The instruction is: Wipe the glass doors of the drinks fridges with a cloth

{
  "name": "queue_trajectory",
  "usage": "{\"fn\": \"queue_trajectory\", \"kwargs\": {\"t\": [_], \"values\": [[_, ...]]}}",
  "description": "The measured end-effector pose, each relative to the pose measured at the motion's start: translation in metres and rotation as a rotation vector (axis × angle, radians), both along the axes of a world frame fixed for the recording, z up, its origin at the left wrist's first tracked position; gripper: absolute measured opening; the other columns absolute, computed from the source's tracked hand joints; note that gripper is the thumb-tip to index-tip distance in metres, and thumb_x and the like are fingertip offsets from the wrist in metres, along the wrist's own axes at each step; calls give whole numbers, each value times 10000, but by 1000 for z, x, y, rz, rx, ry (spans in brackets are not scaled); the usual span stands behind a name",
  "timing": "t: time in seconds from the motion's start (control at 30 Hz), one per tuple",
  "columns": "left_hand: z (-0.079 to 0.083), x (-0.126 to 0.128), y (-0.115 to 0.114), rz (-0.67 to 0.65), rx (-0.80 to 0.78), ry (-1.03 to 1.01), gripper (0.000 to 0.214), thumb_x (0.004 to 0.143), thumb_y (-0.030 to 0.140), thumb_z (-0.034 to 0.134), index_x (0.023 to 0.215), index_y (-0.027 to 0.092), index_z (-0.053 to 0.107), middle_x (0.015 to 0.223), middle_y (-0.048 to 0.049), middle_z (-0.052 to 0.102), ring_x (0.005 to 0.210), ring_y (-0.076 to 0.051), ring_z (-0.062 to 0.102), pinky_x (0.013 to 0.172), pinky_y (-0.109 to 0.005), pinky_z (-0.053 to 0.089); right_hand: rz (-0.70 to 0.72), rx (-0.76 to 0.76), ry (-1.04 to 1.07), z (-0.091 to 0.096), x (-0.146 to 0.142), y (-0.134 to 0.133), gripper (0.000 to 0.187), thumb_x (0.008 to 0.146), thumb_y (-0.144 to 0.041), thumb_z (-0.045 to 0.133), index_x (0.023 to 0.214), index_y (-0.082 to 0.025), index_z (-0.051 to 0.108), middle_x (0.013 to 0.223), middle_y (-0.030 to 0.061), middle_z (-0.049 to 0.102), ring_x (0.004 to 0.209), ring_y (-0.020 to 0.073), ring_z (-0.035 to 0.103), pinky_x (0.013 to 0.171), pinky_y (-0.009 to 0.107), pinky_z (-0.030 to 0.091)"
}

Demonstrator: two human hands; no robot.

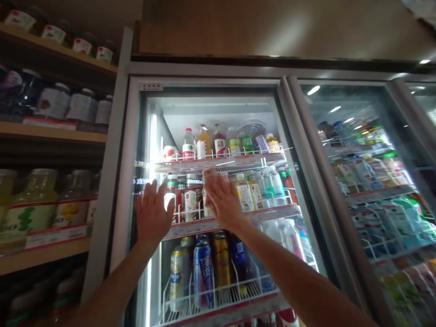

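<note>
My left hand (154,213) is raised with its palm toward the glass door (207,104) of a lit drinks fridge, fingers stretched and thumb apart. Beside it on the right, my right hand (225,200) lies flat before the same pane, its fingers extended. A blurred brownish patch shows past the right fingertips; whether it is a reflection or a cloth is unclear. Contact with the glass cannot be made out for either hand. Behind the pane, at hand height, stand labelled bottles (190,200) on the middle rack (194,227).
The top rack holds several bottles (203,141); tall cans (203,272) stand below. A vertical door frame (311,190) separates this door from a second glass-fronted fridge (371,181) at right. Wooden shelves (51,131) with jars (32,200) line the left side.
</note>
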State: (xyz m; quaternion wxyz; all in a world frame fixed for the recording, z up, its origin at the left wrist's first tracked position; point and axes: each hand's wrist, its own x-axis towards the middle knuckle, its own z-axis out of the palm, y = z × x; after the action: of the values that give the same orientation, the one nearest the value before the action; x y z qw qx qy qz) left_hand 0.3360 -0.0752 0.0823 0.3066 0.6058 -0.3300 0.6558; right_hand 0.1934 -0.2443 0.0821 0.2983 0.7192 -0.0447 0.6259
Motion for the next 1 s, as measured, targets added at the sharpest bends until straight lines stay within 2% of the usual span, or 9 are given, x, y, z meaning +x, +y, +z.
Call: {"fn": "queue_trajectory", "kwargs": {"t": [0.1, 0.33, 0.43, 0.5, 0.67, 0.73, 0.83, 0.9, 1.0], "values": [[0, 1, 2, -4, 13, -4, 557, 915, 423, 272, 1387, 138, 354, 1485, -153, 299, 1406, -276, 187, 1119, -507, 174, 37, -125, 83, -5, 1, -2, 497, 896, -331, 399, 1391, -308, 365, 1496, -51, 317, 1405, 210, 184, 1132, 481, 156], [9, -9, 2, 36, 41, 40, 554, 905, 410, 274, 1352, 111, 407, 1478, -162, 310, 1396, -293, 213, 1109, -531, 191, -18, 348, -468, 50, -84, -107, 493, 876, -275, 321, 1313, -117, 484, 1410, 216, 409, 1295, 406, 344, 962, 651, 272], [16, -12, -1, 43, 60, 35, 554, 904, 424, 271, 1352, 129, 412, 1475, -147, 322, 1396, -277, 220, 1115, -520, 185, -12, 304, -408, 59, -63, -82, 499, 876, -296, 349, 1346, -159, 448, 1444, 158, 384, 1318, 371, 324, 984, 602, 308], [19, -11, -3, 39, 50, 25, 563, 907, 436, 256, 1359, 133, 401, 1475, -140, 325, 1390, -274, 240, 1115, -522, 183, -15, 214, -278, 52, -31, -43, 487, 873, -310, 398, 1357, -272, 425, 1469, 21, 375, 1358, 285, 288, 1055, 521, 294], [20, -7, -5, 32, 35, -19, 612, 911, 467, 223, 1350, 82, 408, 1462, -172, 336, 1384, -298, 245, 1108, -523, 185, 27, -139, 111, 33, 17, 13, 496, 898, -342, 395, 1391, -302, 355, 1517, -53, 269, 1415, 219, 147, 1125, 500, 194], [20, -6, -5, 36, 39, -22, 618, 910, 470, 221, 1348, 77, 411, 1454, -180, 347, 1380, -303, 252, 1103, -526, 191, 5, -105, 48, 38, -2, -7, 480, 899, -320, 392, 1378, -306, 376, 1501, -40, 310, 1402, 219, 195, 1109, 500, 224], [19, -4, -4, 53, 40, -25, 605, 910, 462, 222, 1347, 89, 412, 1453, -175, 352, 1379, -300, 257, 1100, -524, 196, -59, 187, -255, 56, -54, -69, 451, 879, -284, 406, 1328, -287, 455, 1461, 11, 388, 1353, 254, 304, 1060, 498, 294], [18, -4, -5, 61, 34, -31, 593, 911, 452, 225, 1344, 94, 416, 1454, -171, 353, 1378, -297, 260, 1100, -521, 195, -69, 306, -391, 71, -85, -107, 455, 881, -262, 367, 1313, -176, 482, 1439, 130, 400, 1326, 332, 325, 1008, 570, 301], [19, -6, -6, 59, 21, -33, 585, 906, 444, 237, 1327, 88, 432, 1441, -179, 370, 1371, -305, 269, 1099, -527, 192, -69, 362, -461, 83, -94, -121, 477, 882, -252, 342, 1321, -112, 464, 1428, 201, 389, 1319, 374, 313, 980, 606, 296]]}}
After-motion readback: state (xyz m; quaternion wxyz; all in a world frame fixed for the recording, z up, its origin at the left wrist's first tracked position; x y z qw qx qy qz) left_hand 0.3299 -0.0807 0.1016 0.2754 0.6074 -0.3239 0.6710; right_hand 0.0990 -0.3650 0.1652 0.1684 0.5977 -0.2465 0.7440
